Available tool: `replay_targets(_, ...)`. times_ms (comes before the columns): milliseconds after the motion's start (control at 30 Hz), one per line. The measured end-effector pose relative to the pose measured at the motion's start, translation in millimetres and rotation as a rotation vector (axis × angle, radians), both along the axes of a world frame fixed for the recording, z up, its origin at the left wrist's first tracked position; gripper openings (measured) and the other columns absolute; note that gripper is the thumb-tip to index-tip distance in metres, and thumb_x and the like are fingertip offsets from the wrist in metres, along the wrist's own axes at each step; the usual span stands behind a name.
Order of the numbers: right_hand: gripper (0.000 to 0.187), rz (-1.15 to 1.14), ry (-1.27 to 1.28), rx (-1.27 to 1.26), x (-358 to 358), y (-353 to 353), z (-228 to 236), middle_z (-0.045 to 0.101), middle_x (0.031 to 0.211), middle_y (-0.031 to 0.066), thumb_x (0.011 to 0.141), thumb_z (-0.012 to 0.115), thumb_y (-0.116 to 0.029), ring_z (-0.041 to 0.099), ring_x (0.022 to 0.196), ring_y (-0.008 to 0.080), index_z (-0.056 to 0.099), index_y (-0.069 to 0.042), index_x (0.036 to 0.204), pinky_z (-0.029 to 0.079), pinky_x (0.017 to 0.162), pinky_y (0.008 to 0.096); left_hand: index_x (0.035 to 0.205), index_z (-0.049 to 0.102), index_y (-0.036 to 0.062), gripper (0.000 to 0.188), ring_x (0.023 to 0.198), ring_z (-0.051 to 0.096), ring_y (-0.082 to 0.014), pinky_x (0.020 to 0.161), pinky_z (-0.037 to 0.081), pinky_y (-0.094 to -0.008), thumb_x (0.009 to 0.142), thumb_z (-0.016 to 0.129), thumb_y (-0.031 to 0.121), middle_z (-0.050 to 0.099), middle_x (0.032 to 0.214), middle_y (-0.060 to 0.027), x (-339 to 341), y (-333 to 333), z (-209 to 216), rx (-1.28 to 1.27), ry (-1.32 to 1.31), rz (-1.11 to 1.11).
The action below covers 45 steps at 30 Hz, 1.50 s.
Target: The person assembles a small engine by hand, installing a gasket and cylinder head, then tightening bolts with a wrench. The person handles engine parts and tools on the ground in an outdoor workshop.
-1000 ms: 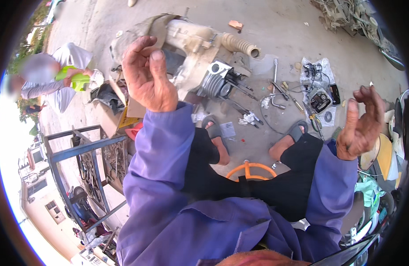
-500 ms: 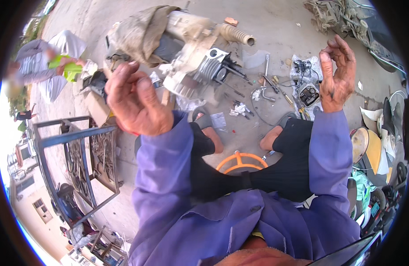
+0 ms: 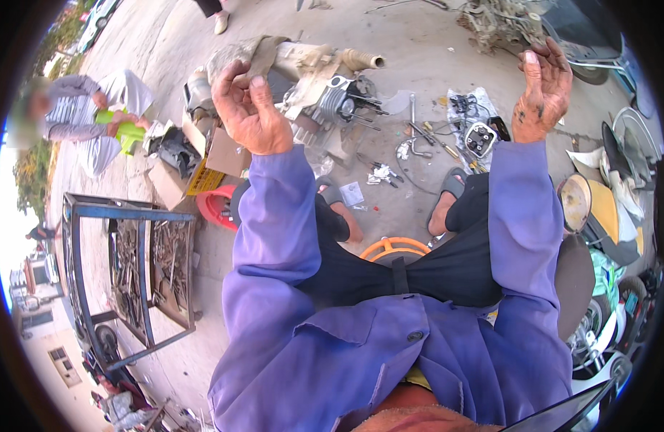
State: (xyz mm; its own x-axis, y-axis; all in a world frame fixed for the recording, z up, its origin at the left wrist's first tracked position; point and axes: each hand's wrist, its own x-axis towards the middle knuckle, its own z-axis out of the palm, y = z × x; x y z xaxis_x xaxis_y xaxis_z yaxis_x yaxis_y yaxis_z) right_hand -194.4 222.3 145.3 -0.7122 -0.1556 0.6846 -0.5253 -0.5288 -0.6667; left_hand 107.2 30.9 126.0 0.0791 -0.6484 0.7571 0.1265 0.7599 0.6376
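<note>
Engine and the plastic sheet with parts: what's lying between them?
The head view shows a long metal tool, some slimmer tools and a pale flat patch I can't identify.

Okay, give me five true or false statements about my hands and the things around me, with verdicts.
1. The bare left hand and bare right hand are both raised and empty. True.
2. The right hand grips a finned grey metal cylinder. False: the finned grey metal cylinder is on the dusty engine, beyond its reach right now.
3. A silver-rimmed dark engine part lies on clear plastic sheeting. True.
4. The curved frame between the legs is green. False: the curved frame is orange.
5. A blue metal rack stands at left. True.
</note>
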Motion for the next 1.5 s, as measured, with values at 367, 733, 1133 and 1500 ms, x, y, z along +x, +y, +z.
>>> replay_targets(367,0.053,-0.088,-0.198,-0.026,-82,54,-27,0.064,0.105,0.0081,0.088,0.075,-0.012,0.065,0.090,0.0169,0.049,-0.001,0.133,0.054,0.075,0.0305,0.132,0.051,-0.0015,0.037,0.089,0.057,-0.0115,0.073,0.047,-0.0229,0.097,0.061,0.004,0.063,0.122,-0.0128,-3,5,-27,0.088,-0.097,-0.033)
replay_targets(733,0.072,-0.158,-0.585,0.229,-124,33,-84,0.064,0.107,0.0103,0.083,0.082,-0.018,0.065,0.092,0.0194,0.040,0.000,0.139,0.055,0.077,0.0343,0.135,0.048,-0.0020,0.038,0.085,0.056,-0.0112,0.073,0.047,-0.0235,0.098,0.059,0.004,0.061,0.122,-0.0161,-26,16,-42,0.027,-0.167,-0.144)
replay_targets(1133,0.127,-0.639,-0.544,1.423,-91,21,-334,0.029,0.144,0.0411,0.067,0.090,-0.047,0.041,0.131,0.0521,0.011,0.001,0.154,0.037,0.111,0.0530,0.137,0.044,-0.0026,0.039,0.084,0.054,-0.0135,0.078,0.046,-0.0255,0.102,0.056,0.008,0.058,0.128,-0.0197,-40,31,-43,-0.005,-0.282,-0.192)
replay_targets(1500,0.130,-0.927,-0.589,1.713,-98,-28,-385,0.011,0.162,0.0248,0.063,0.092,-0.046,0.021,0.146,0.0503,0.010,-0.019,0.160,0.030,0.109,0.0705,0.143,0.041,-0.0009,0.041,0.079,0.048,-0.0144,0.073,0.042,-0.0273,0.105,0.048,0.012,0.054,0.131,-0.0229,-34,34,-46,0.061,-0.501,-0.254)
